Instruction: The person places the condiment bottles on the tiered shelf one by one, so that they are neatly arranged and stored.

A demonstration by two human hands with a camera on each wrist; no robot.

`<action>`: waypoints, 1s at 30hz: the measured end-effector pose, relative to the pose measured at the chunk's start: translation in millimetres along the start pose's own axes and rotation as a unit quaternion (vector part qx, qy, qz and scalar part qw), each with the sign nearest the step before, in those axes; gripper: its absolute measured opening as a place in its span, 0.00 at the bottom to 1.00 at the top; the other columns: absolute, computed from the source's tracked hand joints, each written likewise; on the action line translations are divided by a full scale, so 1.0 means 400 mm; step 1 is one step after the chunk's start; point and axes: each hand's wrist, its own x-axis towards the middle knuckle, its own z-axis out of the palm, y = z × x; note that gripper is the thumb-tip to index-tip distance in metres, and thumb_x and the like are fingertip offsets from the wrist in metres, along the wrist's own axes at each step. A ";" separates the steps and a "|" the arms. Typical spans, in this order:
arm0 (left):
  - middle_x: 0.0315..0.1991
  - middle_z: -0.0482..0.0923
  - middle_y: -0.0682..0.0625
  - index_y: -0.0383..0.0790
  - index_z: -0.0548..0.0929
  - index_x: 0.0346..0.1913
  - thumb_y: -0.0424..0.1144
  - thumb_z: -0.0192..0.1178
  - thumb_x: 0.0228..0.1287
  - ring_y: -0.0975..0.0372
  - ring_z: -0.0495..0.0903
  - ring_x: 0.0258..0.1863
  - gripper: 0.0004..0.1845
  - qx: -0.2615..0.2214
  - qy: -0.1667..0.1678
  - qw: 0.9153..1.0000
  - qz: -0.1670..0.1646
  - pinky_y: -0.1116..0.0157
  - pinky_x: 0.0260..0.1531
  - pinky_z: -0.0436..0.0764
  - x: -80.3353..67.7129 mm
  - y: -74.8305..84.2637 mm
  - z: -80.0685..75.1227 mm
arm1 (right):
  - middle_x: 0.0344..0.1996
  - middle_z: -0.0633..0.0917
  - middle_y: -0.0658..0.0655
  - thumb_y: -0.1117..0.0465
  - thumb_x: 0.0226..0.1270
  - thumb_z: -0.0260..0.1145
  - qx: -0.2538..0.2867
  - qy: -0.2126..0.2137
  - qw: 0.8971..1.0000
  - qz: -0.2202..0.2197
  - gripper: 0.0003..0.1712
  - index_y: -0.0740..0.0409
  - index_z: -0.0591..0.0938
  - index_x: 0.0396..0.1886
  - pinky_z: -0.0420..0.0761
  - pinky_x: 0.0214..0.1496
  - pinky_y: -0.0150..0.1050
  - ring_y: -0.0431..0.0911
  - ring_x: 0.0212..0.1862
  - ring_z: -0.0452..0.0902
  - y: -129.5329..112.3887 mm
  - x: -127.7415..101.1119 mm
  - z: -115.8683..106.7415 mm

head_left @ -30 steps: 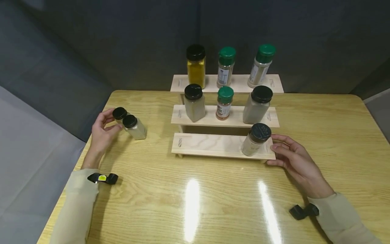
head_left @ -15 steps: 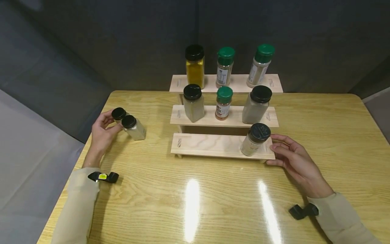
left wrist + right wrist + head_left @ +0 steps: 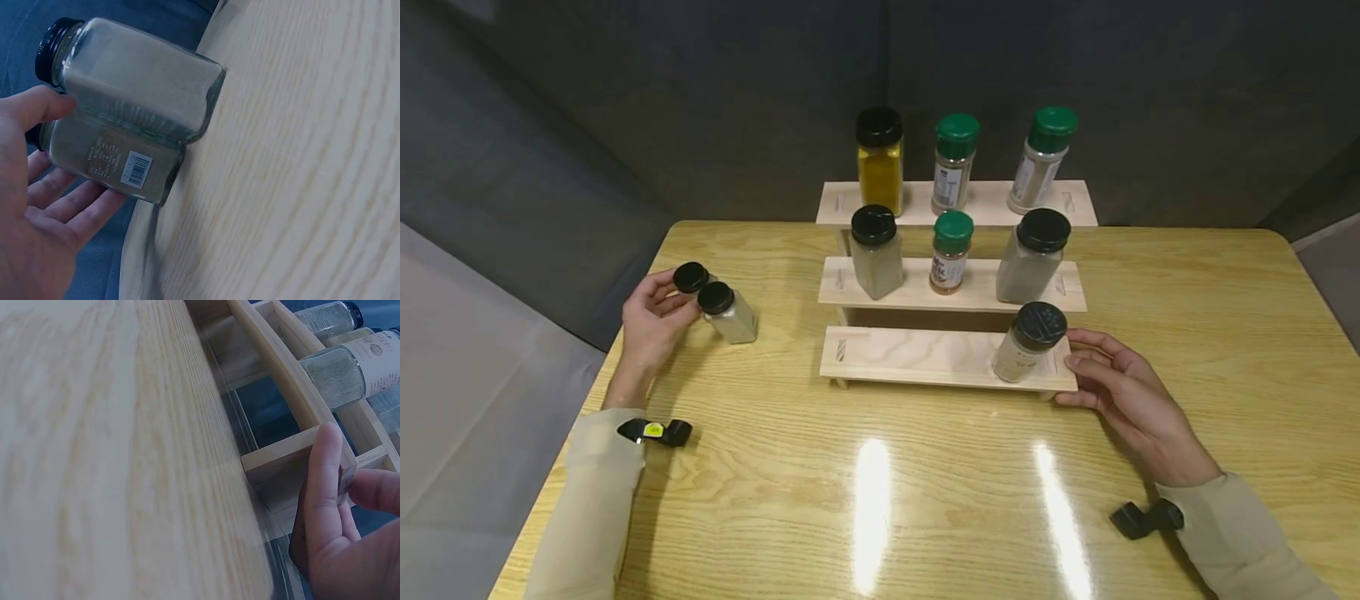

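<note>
Left hand (image 3: 651,321) fingers clamped on two spice jars (image 3: 718,308), barcode label (image 3: 136,169) wrist-only, right hand (image 3: 1123,392) fingers apart against rack (image 3: 940,358)

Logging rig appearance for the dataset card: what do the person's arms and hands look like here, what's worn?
Both hands are bare: left hand, right hand. No gloves, rings or watch visible. Each arm wears a long, pale beige sleeve, left sleeve and right sleeve, ending at the wrist. A small black clip-like device sits at each cuff; the left device carries a yellow sticker, the right device is plain black.
</note>
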 end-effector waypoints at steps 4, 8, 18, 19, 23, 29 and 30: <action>0.50 0.86 0.58 0.31 0.83 0.66 0.20 0.69 0.65 0.66 0.87 0.46 0.26 -0.003 0.020 1.000 -0.001 0.76 0.47 0.86 -0.002 0.002 0.002 | 0.46 0.80 0.55 0.74 0.86 0.57 0.001 -0.001 1.000 0.001 0.18 0.52 0.83 0.61 0.95 0.44 0.45 0.44 0.46 0.83 0.000 0.001 0.002; 0.49 0.87 0.58 0.32 0.84 0.65 0.21 0.72 0.64 0.67 0.88 0.44 0.26 0.000 0.044 0.999 -0.008 0.76 0.46 0.86 -0.007 0.004 0.003 | 0.46 0.80 0.56 0.74 0.86 0.57 0.000 -0.002 1.000 0.002 0.18 0.52 0.83 0.62 0.95 0.45 0.44 0.45 0.46 0.84 0.000 0.001 0.004; 0.46 0.90 0.57 0.34 0.85 0.62 0.22 0.71 0.64 0.66 0.89 0.43 0.23 -0.011 0.083 0.996 0.016 0.76 0.44 0.87 -0.028 0.024 -0.014 | 0.46 0.80 0.56 0.75 0.86 0.56 0.011 -0.008 1.000 -0.006 0.18 0.54 0.82 0.62 0.95 0.44 0.45 0.46 0.46 0.84 0.004 0.001 0.004; 0.47 0.90 0.57 0.33 0.85 0.62 0.22 0.71 0.64 0.66 0.89 0.43 0.23 -0.009 0.080 0.996 0.023 0.76 0.44 0.87 -0.031 0.029 -0.019 | 0.46 0.80 0.56 0.75 0.86 0.56 0.011 -0.009 1.000 -0.007 0.18 0.54 0.82 0.62 0.95 0.44 0.45 0.46 0.46 0.84 0.004 0.001 0.003; 0.46 0.91 0.58 0.32 0.86 0.62 0.20 0.71 0.64 0.67 0.90 0.42 0.23 -0.002 0.078 0.996 0.042 0.76 0.44 0.88 -0.042 0.051 -0.037 | 0.46 0.81 0.56 0.76 0.86 0.56 0.007 -0.007 1.000 -0.010 0.19 0.53 0.83 0.62 0.95 0.44 0.44 0.45 0.47 0.84 0.005 0.003 0.001; 0.42 0.91 0.57 0.34 0.87 0.59 0.18 0.70 0.63 0.68 0.90 0.37 0.22 0.004 0.095 0.994 0.049 0.78 0.42 0.88 -0.072 0.108 -0.059 | 0.46 0.81 0.56 0.76 0.85 0.56 0.004 -0.009 1.000 -0.011 0.19 0.53 0.83 0.61 0.95 0.45 0.44 0.45 0.47 0.84 0.003 0.004 -0.001; 0.42 0.91 0.57 0.34 0.87 0.59 0.18 0.70 0.63 0.68 0.90 0.37 0.22 0.011 0.095 0.994 0.055 0.78 0.42 0.88 -0.079 0.119 -0.062 | 0.47 0.82 0.56 0.76 0.85 0.56 0.003 -0.008 1.000 -0.011 0.19 0.53 0.83 0.61 0.95 0.45 0.44 0.45 0.47 0.84 0.002 0.003 -0.001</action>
